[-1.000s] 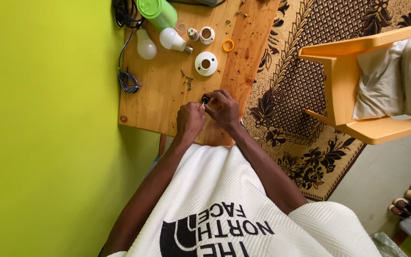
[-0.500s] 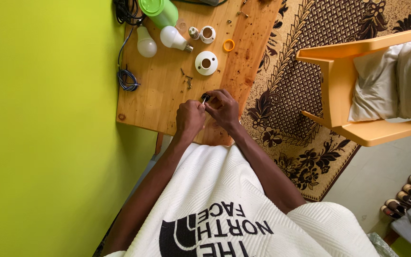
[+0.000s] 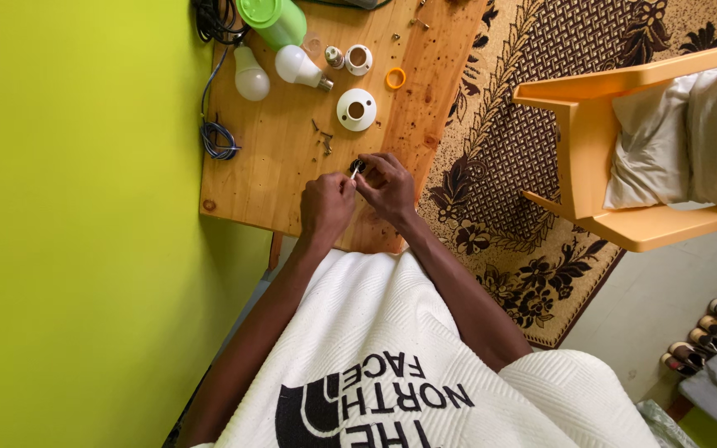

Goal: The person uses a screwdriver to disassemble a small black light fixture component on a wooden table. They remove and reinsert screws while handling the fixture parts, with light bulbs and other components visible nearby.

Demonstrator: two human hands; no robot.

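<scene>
Both my hands meet over the near edge of a small wooden table [image 3: 275, 166]. My left hand [image 3: 325, 206] pinches a thin pale piece, perhaps a wire end. My right hand [image 3: 386, 184] holds a small dark part [image 3: 357, 167] against it; the fingers hide most of it. Just beyond my hands lie several small screws [image 3: 324, 143] and a white round lamp-holder base [image 3: 356, 109]. Farther back lie two white bulbs [image 3: 251, 76], a second white holder piece [image 3: 358, 59] and an orange ring [image 3: 395, 78].
A green container [image 3: 274, 18] and coiled dark cables [image 3: 217, 137] sit at the table's far left, by a yellow-green wall [image 3: 76, 216]. A patterned brown rug [image 3: 524, 133] lies to the right, with an orange plastic chair [image 3: 624, 149] holding pillows. Shoes [image 3: 711, 332] line the floor.
My hands have stayed together at the same spot, with only small finger movements on the little part.
</scene>
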